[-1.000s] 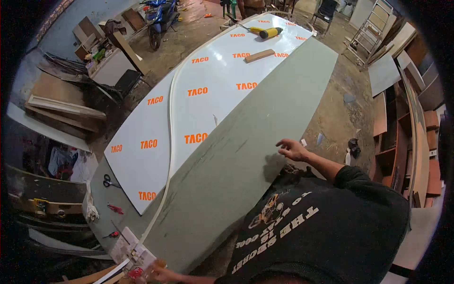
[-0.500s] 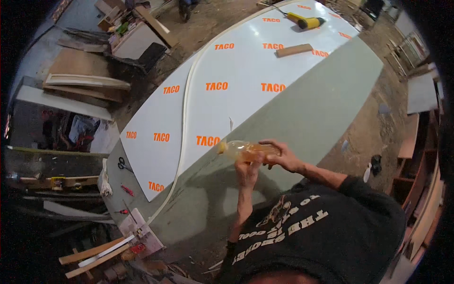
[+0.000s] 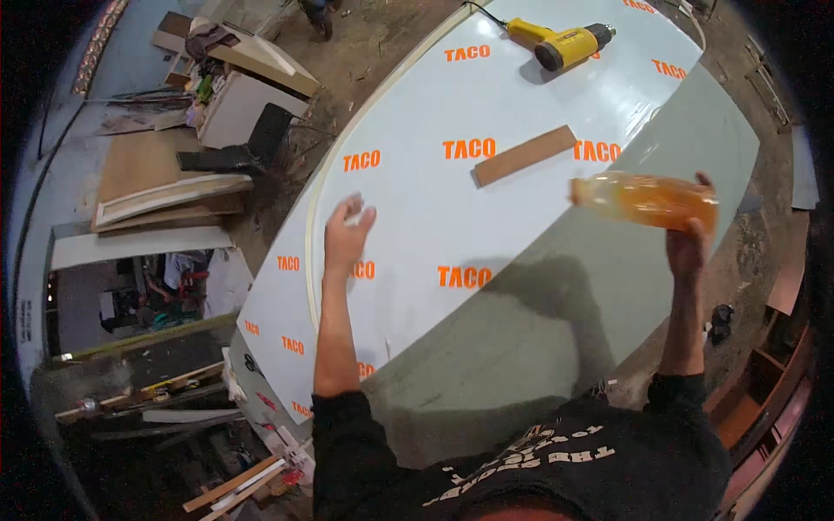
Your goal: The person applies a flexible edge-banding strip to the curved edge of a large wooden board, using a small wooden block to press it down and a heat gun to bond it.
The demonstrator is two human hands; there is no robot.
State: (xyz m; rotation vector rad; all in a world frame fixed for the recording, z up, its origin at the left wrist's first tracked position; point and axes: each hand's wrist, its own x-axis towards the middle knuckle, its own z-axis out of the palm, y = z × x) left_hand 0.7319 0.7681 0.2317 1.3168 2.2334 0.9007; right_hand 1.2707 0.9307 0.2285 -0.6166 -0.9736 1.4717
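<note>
My right hand point(image 3: 688, 239) grips a clear plastic bottle point(image 3: 638, 198) part-filled with amber liquid. The bottle lies nearly level in the air over the grey-green table top point(image 3: 556, 321), its neck pointing left. It is slightly blurred, and I cannot tell if a cap is on. My left hand point(image 3: 349, 230) is raised over the white printed sheet point(image 3: 417, 217), thumb apart from loosely bent fingers, holding nothing. A long thin pale strip point(image 3: 314, 217) runs along the sheet close to that hand. Beyond the hands, a brown wooden slat point(image 3: 526, 156) rests on the sheet.
A yellow heat gun point(image 3: 565, 48) with a cord lies at the sheet's far end. Scissors point(image 3: 252, 365) are at the table's left edge. Boards and offcuts point(image 3: 174, 195) are stacked on the left. Wooden shelving point(image 3: 756, 382) stands at the right.
Both hands were together on the bottle. The left has let go and moved left over the sheet; the right has carried the bottle rightward. The view has shifted too.
</note>
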